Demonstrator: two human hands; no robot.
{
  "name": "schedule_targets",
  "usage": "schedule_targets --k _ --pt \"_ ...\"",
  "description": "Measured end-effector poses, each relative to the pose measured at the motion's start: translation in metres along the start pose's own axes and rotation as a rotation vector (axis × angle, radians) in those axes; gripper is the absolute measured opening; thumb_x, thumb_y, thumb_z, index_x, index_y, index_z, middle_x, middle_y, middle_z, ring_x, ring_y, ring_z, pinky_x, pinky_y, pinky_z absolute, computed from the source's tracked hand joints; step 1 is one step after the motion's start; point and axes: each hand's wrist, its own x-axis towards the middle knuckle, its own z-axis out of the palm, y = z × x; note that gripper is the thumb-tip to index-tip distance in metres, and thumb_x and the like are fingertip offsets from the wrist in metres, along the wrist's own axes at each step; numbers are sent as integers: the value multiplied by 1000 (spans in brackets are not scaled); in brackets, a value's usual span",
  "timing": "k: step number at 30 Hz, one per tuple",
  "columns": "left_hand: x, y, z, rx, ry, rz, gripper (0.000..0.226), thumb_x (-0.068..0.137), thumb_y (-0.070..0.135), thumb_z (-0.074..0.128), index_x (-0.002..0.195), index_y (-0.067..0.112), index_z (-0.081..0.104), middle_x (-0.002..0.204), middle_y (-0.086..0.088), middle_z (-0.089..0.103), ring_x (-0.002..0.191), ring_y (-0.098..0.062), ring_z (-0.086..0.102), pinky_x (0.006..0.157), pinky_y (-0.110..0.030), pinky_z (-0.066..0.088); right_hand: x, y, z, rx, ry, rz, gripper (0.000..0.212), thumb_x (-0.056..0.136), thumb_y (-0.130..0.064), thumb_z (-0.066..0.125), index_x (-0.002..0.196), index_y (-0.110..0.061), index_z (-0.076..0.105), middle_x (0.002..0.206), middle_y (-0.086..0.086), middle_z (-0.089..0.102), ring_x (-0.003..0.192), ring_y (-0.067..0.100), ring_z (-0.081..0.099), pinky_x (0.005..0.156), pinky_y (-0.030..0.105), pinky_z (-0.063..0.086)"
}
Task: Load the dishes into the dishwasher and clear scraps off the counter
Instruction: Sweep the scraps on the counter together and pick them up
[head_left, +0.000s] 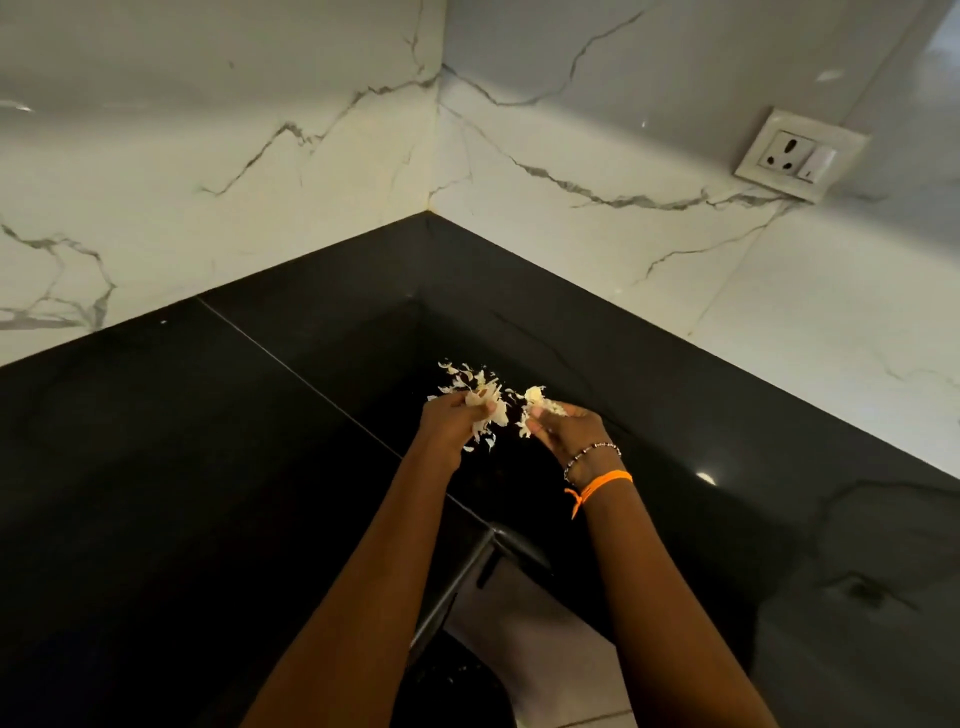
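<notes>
Pale, papery scraps (480, 387) lie in a small heap on the black counter (182, 441), near its inner corner. My left hand (449, 423) grips a bunch of these scraps from the left. My right hand (563, 428), with a bead bracelet and an orange thread at the wrist, pinches another clump from the right. Both hands meet over the heap. A few loose flakes hang below my left hand. No dishes or dishwasher show in this view.
White marble walls meet in a corner (434, 156) behind the counter. A wall socket (797, 156) sits at the right. Below my arms, a dark metal handle (457, 582) and a pale floor (535, 623) show at the counter's front edge.
</notes>
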Motion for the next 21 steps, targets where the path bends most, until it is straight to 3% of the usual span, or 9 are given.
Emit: schedule_targets --k 3,5,11,14,18,21 --pt "-20 -7 7 -6 -27 19 15 83 -3 63 95 5 64 101 -12 65 100 -24 60 94 -34 47 -21 -3 -15 62 -40 0 25 82 12 57 107 13 56 72 10 66 75 18 60 58 17 57" --pt "-36 -12 14 1 -45 37 14 83 -3 62 82 11 65 91 -10 66 100 -26 61 97 -37 47 -38 -3 -26 86 -64 -5 30 83 12 56 113 14 54 81 12 61 78 19 60 58 17 56" --pt "-92 -46 33 34 -55 36 9 86 2 60 90 9 65 93 -10 67 89 -21 63 89 -35 50 -95 1 -69 131 -107 34 33 84 8 58 117 10 54 99 16 63 81 17 61 63 18 56" --pt "-119 -75 36 88 -37 19 10 86 6 61 94 10 64 96 -8 65 94 -20 61 92 -35 47 -124 13 -91 96 -147 30 29 85 2 60 112 10 58 91 14 64 80 16 61 68 18 55" --pt "-144 -116 28 150 16 1 4 85 9 64 85 13 65 94 -9 65 91 -22 61 89 -38 47 -142 41 -113 123 -153 49 32 85 11 54 117 18 52 80 13 65 77 19 61 60 18 57" --pt "-160 -142 13 118 24 10 7 84 2 63 88 7 66 86 -9 65 77 -16 61 70 -24 50 -151 64 -126 59 -167 83 31 85 11 54 115 18 52 70 8 68 70 17 63 59 18 56"
